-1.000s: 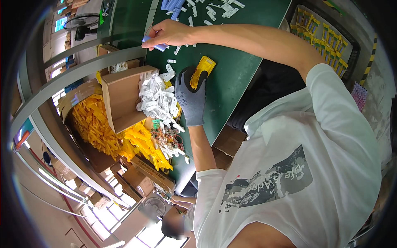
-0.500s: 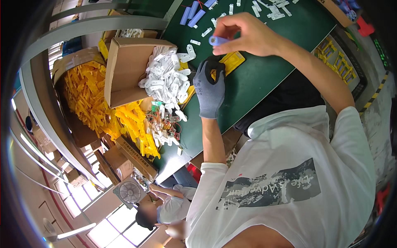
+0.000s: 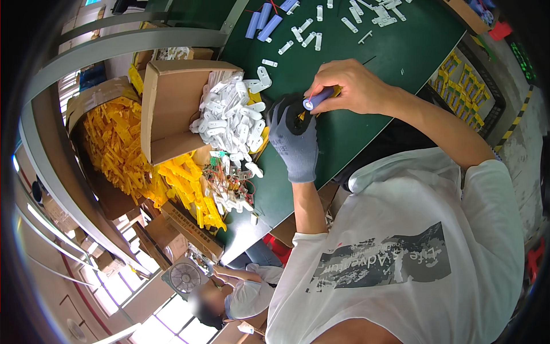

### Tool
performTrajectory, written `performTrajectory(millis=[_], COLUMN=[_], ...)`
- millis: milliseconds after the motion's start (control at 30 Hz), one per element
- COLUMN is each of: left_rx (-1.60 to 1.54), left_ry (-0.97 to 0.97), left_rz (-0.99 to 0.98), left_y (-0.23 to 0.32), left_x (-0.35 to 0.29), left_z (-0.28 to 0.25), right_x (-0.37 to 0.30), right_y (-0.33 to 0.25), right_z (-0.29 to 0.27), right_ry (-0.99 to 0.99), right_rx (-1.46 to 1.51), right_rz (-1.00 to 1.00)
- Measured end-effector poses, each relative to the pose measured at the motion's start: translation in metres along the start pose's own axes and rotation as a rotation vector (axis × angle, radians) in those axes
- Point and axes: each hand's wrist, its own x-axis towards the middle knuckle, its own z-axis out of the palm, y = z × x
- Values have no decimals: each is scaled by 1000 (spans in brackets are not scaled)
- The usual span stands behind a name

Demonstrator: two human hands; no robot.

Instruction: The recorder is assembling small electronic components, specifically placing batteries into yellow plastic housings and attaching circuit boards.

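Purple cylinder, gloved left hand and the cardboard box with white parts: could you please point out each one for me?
Purple cylinder [image 3: 321, 98]: head view, on its side.
Gloved left hand [image 3: 295, 142]: head view, on its gray back.
Cardboard box [image 3: 173, 106]: head view, on its bare inner wall.

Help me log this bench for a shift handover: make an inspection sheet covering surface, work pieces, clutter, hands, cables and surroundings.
Surface: green table; white strips and other cylinders lie loose toward the top of the view.
Work pieces: one purple cylinder; one yellow case, mostly hidden.
Clutter: white pieces heaped at an open box; yellow pieces beside it.
Hands: gloved left hand grips the case; bare right hand holds the cylinder.
Cables: thin wires tangled near the white heap.
Surroundings: fan and co-worker.
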Motion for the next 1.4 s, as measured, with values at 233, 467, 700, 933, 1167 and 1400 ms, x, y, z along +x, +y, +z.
performTrajectory(millis=[233, 467, 700, 933, 1167, 1400], left_rx=[-91, 171, -8, -28, 42, -42], left_ry=[92, 70, 79, 79, 95, 76], left_rz=[-159, -63, -130, -131, -31, -31], left_y=[-1, -3, -17, -17, -19, -21], left_x=[-27, -35, -49, -47, -47, -47], left_z=[-6, -24, -12, -10, -11, -15], right_x=[2, 4, 4, 9, 1, 0], right_y=[-4, -4, -6, -7, -9, 0], right_z=[8, 10, 12, 15, 17, 15], right_ry=[-28, -39, -41, -142, -141, -157], right_rx=[45, 65, 137, -218, -262, -237], right_rz=[-4, 24, 68, -141, -167, -318])
